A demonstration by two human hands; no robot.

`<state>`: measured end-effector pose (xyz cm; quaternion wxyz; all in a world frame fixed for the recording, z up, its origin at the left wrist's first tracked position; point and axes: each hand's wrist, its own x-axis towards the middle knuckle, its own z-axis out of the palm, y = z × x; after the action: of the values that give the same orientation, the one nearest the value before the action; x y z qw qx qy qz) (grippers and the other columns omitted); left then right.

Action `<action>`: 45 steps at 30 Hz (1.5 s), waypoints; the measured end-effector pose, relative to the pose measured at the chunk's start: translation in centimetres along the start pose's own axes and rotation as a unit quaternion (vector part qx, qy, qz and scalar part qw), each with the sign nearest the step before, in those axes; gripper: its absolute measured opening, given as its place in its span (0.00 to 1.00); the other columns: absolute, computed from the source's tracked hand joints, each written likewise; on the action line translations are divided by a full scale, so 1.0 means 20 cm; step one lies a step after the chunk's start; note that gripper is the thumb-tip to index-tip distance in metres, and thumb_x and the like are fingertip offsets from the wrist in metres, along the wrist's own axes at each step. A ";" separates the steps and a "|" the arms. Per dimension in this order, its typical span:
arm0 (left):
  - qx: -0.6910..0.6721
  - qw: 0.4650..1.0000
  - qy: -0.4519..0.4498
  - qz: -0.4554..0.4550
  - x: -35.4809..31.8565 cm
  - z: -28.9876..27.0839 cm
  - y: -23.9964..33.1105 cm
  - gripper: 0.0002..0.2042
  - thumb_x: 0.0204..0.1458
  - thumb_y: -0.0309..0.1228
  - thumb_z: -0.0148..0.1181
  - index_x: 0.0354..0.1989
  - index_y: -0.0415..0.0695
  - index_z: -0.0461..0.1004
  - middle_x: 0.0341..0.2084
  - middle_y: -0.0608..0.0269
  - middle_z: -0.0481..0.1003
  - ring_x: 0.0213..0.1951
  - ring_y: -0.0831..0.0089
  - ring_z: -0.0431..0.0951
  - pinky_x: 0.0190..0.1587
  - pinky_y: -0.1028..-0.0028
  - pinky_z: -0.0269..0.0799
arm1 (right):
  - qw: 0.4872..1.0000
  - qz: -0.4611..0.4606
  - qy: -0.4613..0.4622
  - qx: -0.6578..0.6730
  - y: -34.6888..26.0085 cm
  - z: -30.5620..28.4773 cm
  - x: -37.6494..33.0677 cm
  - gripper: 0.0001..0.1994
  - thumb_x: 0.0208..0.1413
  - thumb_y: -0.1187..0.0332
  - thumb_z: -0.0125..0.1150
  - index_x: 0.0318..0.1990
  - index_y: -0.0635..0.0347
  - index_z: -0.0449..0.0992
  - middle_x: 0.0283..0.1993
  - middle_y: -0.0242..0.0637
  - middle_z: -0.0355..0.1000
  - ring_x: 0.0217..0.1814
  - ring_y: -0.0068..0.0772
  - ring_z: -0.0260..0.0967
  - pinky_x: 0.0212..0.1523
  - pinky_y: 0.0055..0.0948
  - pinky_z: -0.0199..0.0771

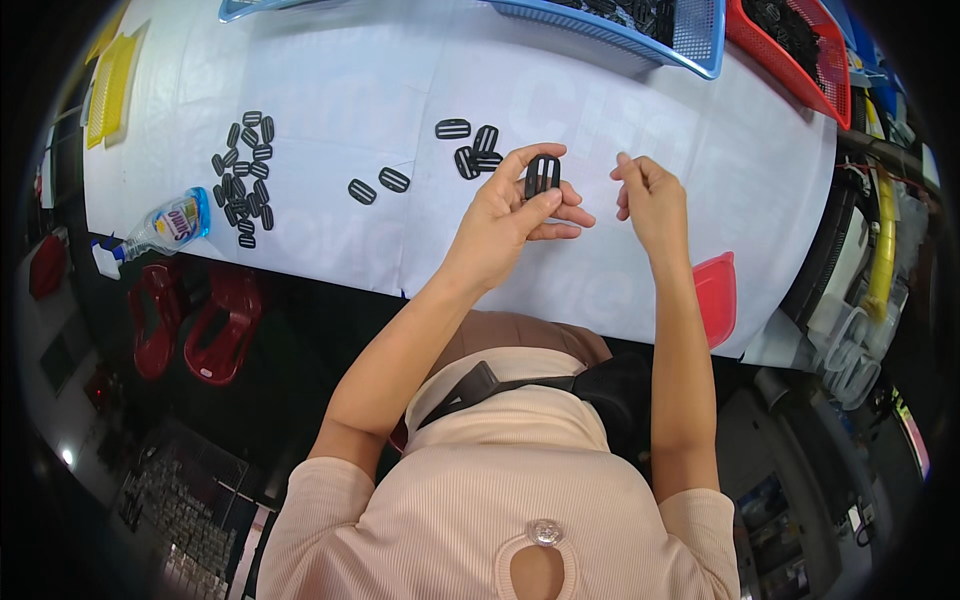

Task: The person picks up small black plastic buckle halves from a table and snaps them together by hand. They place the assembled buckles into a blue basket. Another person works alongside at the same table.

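Between the thumb and index finger of my left hand (510, 212) is a black plastic strap slider (542, 175), held upright with its slots facing me. My right hand (652, 205) hovers to the right of it, fingers curled and thumb against the fingertips; I cannot make out whether anything small is in them. Just left of my left hand lies a small group of loose black sliders (466, 160), some overlapping. Two more sliders (394, 179) lie farther left. A larger scattered heap of black sliders (238, 180) covers part of the table's left side.
On the white-covered table (330, 90) a spray bottle (172, 224) lies at the left edge and a red plastic tray (714, 295) sits near my right forearm. Blue basket (700, 40) and red basket (800, 75), holding black parts, stand at the back. Red chairs (225, 330) are below left.
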<state>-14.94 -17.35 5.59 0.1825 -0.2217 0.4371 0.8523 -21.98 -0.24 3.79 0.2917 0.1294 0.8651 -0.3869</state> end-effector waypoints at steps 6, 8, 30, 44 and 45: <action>0.040 0.998 0.038 -0.038 0.07 -0.01 -0.08 0.12 0.61 0.32 0.42 0.48 0.39 0.65 0.18 0.63 0.70 0.16 0.74 0.75 0.19 0.78 0.72 | 0.976 -0.045 -0.094 0.192 -0.03 0.12 -0.11 0.17 0.58 0.56 0.51 0.33 0.63 0.76 0.20 0.28 0.66 0.23 0.19 0.61 0.28 0.21 0.63; 0.074 0.995 0.061 -0.024 0.09 -0.01 -0.09 0.14 0.62 0.36 0.39 0.45 0.39 0.67 0.16 0.65 0.69 0.14 0.75 0.72 0.17 0.79 0.68 | 0.964 -0.017 -0.152 0.219 -0.05 0.15 -0.11 0.14 0.55 0.58 0.56 0.34 0.62 0.77 0.21 0.25 0.66 0.22 0.17 0.56 0.26 0.20 0.59; 0.260 0.951 0.167 0.008 0.25 -0.45 -0.01 0.09 0.50 0.25 0.59 0.37 0.37 0.70 0.28 0.60 0.74 0.30 0.73 0.75 0.31 0.78 0.70 | 0.972 -0.142 -0.075 0.172 -0.12 0.08 0.01 0.13 0.53 0.73 0.56 0.46 0.60 0.73 0.36 0.33 0.70 0.30 0.20 0.67 0.29 0.19 0.65; 0.113 0.992 0.050 -0.022 -0.16 -0.02 0.16 0.08 0.53 0.25 0.55 0.39 0.35 0.71 0.29 0.59 0.75 0.30 0.74 0.77 0.34 0.77 0.73 | 0.914 -0.388 0.094 0.077 -0.03 0.08 -0.32 0.07 0.45 0.78 0.64 0.34 0.62 0.76 0.35 0.38 0.73 0.33 0.29 0.72 0.32 0.22 0.71; 0.107 0.992 0.058 -0.017 -0.16 -0.02 0.15 0.09 0.54 0.25 0.54 0.41 0.34 0.71 0.29 0.59 0.75 0.30 0.73 0.77 0.35 0.76 0.73 | 0.941 -0.310 0.060 0.120 -0.03 0.06 -0.35 0.06 0.46 0.76 0.64 0.34 0.64 0.76 0.34 0.38 0.74 0.32 0.29 0.73 0.32 0.22 0.71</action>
<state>-13.67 -19.70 9.15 0.1939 -0.2571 0.5322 0.7830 -16.14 -1.59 7.76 0.0874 -0.0882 0.8255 -0.5506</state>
